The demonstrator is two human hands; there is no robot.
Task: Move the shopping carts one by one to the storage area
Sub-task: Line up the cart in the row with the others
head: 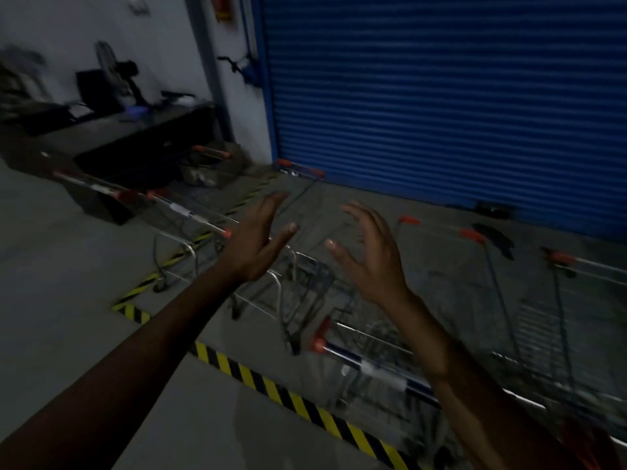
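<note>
We stand on a grey concrete floor (68, 266) in a dim room, facing a blue roller shutter (441, 96) that fills the back wall. A strip of yellow-and-black tape (298, 398) runs across the floor and marks off an area in front of the shutter.

Inside that strip stand the shopping carts, wire-framed with red-capped handles. The nearest cart (369, 368) sits just past the tape, its handle crossing under our right forearm. Another cart (298, 286) stands beyond it, below our hands, and a row of carts (559, 300) lines the floor's right edge. More carts (163, 201) stand toward the left, near a dark desk (129, 144) against the white wall, and one cart (298, 171) stands close to the shutter's foot.

Our left hand (261, 239) is stretched forward, fingers straight and spread wide, holding nothing. Our right hand (369, 252) is raised beside it, fingers curled loosely apart, also empty. Both hover above the carts without touching any handle. The picture is blurred, so the clutter on the desk cannot be made out.
</note>
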